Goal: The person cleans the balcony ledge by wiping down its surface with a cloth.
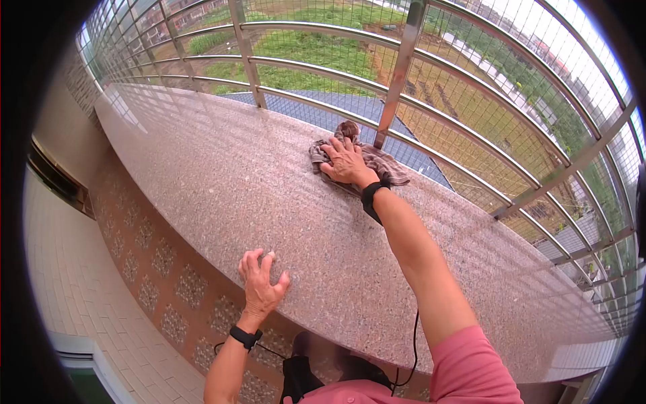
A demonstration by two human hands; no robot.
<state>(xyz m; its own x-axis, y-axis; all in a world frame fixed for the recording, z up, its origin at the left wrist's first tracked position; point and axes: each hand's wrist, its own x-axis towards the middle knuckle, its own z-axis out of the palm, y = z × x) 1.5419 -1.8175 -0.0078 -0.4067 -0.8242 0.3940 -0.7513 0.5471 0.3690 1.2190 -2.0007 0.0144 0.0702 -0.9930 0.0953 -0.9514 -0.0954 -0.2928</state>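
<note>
My right hand (344,161) presses down on a crumpled brown-and-white striped cloth (387,166) at the far edge of a speckled pinkish granite ledge (269,202). A bunched end of the cloth sticks up against the metal railing, past my fingertips. My left hand (262,286) is at the ledge's near edge, its fingers apart and slightly bent, with nothing in it. Black bands circle both wrists.
Shiny metal railing bars (407,64) with thin wires run along the ledge's far side. A thin black cable (415,340) hangs over the near edge by my body. Patterned floor tiles (190,286) and a pale tiled wall (87,289) lie below left.
</note>
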